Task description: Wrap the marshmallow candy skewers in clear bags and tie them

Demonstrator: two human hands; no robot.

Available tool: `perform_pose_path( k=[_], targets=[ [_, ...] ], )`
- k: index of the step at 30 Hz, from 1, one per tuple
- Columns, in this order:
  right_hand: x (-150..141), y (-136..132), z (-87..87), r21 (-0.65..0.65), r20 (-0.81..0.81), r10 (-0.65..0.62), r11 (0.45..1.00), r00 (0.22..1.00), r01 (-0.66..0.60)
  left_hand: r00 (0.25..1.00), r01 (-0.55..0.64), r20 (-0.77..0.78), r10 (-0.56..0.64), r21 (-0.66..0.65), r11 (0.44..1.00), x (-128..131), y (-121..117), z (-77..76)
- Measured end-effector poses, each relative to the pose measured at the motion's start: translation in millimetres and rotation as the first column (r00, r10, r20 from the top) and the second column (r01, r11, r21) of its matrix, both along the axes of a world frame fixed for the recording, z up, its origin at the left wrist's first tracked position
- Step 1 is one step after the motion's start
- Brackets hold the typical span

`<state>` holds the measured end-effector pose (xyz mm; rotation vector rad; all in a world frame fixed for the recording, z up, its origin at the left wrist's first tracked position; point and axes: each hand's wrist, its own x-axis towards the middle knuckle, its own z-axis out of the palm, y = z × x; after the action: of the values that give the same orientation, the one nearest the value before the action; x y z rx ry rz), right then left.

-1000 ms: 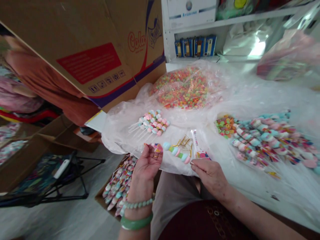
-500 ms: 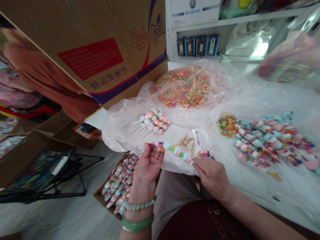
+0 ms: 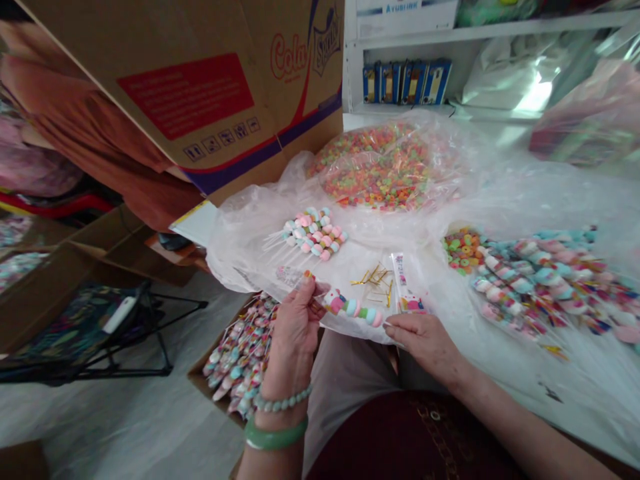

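A marshmallow skewer (image 3: 361, 311) in pink, blue, white and green lies level between my hands, above the table's near edge. My right hand (image 3: 425, 340) pinches its stick just past the last pink marshmallow. My left hand (image 3: 297, 317) has its fingers closed on a clear printed bag (image 3: 334, 300), whose picture overlaps the skewer's left end. Beyond them lie several gold twist ties (image 3: 375, 277) and a stack of flat printed bags (image 3: 407, 283). Unwrapped skewers (image 3: 315, 233) rest further back, their white sticks pointing left.
Wrapped skewers (image 3: 545, 280) pile up at right beside loose gummy rings (image 3: 463, 248). A big bag of gummy rings (image 3: 383, 167) sits at the back. A tall carton (image 3: 225, 73) stands at left. A box of wrapped skewers (image 3: 240, 360) is below my left arm. Someone in rust-coloured clothing (image 3: 95, 120) is behind the carton.
The printed bag now reaches over the left end of the skewer. My left fingers have closed more tightly on the bag. The view has shifted slightly.
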<state>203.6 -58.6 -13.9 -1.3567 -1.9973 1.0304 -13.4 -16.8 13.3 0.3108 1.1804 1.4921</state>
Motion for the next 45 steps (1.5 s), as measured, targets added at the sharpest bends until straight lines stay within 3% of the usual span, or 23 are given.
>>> perform_pose_path(
  k=[4, 8, 10, 12, 15, 17, 19, 20, 22, 23, 26, 30, 31, 32, 34, 37, 39, 42, 45],
  targets=[
    [-1, 4, 3.6, -0.21, -0.11, -0.012, 0.978, 0.994, -0.012, 0.998, 0.046, -0.029, -0.047, -0.029, 0.999, 8, -5, -5.8],
    [-7, 2, 2.5, -0.396, -0.174, -0.065, 0.918, 0.983, -0.009, 0.996, 0.089, 0.028, -0.09, 0.029, 0.996, 21, -8, -8.5],
    [-9, 0, -0.3, -0.292, -0.055, -0.06, 0.956, 0.997, 0.042, 0.993, 0.105, 0.051, -0.107, 0.039, 0.994, 25, -9, -10.0],
    [-9, -2, -2.9, -0.057, 0.123, -0.078, 0.995, 0.989, 0.085, 0.99, 0.119, 0.067, -0.12, 0.019, 0.993, 25, -9, -12.4],
    [-8, -4, -4.0, 0.148, 0.252, -0.118, 0.985, 0.961, 0.082, 0.988, 0.133, 0.08, -0.134, 0.022, 0.991, 25, -8, -17.8],
    [-10, -5, -3.5, 0.11, 0.177, -0.114, 0.989, 0.978, 0.095, 0.989, 0.109, 0.097, -0.113, 0.038, 0.993, 26, -7, -22.1],
    [-12, -6, -3.4, -0.114, -0.02, -0.092, 0.989, 0.996, 0.09, 0.988, 0.072, 0.133, -0.079, 0.058, 0.996, 27, -6, -25.6],
    [-13, -6, -3.9, -0.276, -0.148, -0.096, 0.96, 0.984, 0.052, 0.985, 0.062, 0.155, -0.073, 0.072, 0.995, 28, -6, -26.8],
    [-15, -6, -6.0, -0.549, -0.389, -0.161, 0.831, 0.907, -0.088, 0.978, 0.081, 0.185, -0.1, 0.104, 0.991, 28, -5, -27.8],
    [-14, -5, -7.7, -0.624, -0.478, -0.204, 0.764, 0.854, -0.166, 0.975, 0.107, 0.185, -0.127, 0.116, 0.987, 28, -5, -27.8],
    [-12, -2, -14.2, -0.685, -0.648, -0.285, 0.625, 0.706, -0.375, 0.972, 0.167, 0.139, -0.189, 0.153, 0.974, 27, -6, -27.1],
    [-8, 2, -22.8, -0.668, -0.736, -0.426, 0.335, 0.526, -0.664, 0.98, 0.142, 0.115, -0.165, 0.186, 0.972, 29, -7, -27.8],
    [-9, 3, -24.0, -0.658, -0.732, -0.464, 0.291, 0.499, -0.694, 0.982, 0.12, 0.123, -0.143, 0.179, 0.977, 30, -7, -28.2],
    [-10, 2, -24.6, -0.659, -0.724, -0.489, 0.282, 0.487, -0.697, 0.984, 0.095, 0.132, -0.118, 0.166, 0.982, 30, -7, -28.6],
    [-13, 1, -23.5, -0.691, -0.712, -0.495, 0.368, 0.498, -0.623, 0.987, 0.041, 0.151, -0.062, 0.137, 0.99, 30, -7, -29.6],
    [-20, -2, -17.6, -0.726, -0.669, -0.481, 0.586, 0.566, -0.36, 0.983, -0.017, 0.184, -0.003, 0.107, 0.994, 30, -6, -31.1],
    [-23, -4, -12.8, -0.711, -0.632, -0.483, 0.672, 0.606, -0.206, 0.979, -0.045, 0.204, 0.024, 0.097, 0.994, 29, -4, -31.8],
    [-25, -5, -8.2, -0.689, -0.602, -0.448, 0.71, 0.661, -0.145, 0.974, -0.072, 0.219, 0.051, 0.087, 0.994, 29, -2, -31.6],
    [-24, -4, -8.7, -0.691, -0.6, -0.43, 0.704, 0.675, -0.166, 0.98, -0.044, 0.196, 0.025, 0.092, 0.995, 29, -2, -30.9]
  ],
)
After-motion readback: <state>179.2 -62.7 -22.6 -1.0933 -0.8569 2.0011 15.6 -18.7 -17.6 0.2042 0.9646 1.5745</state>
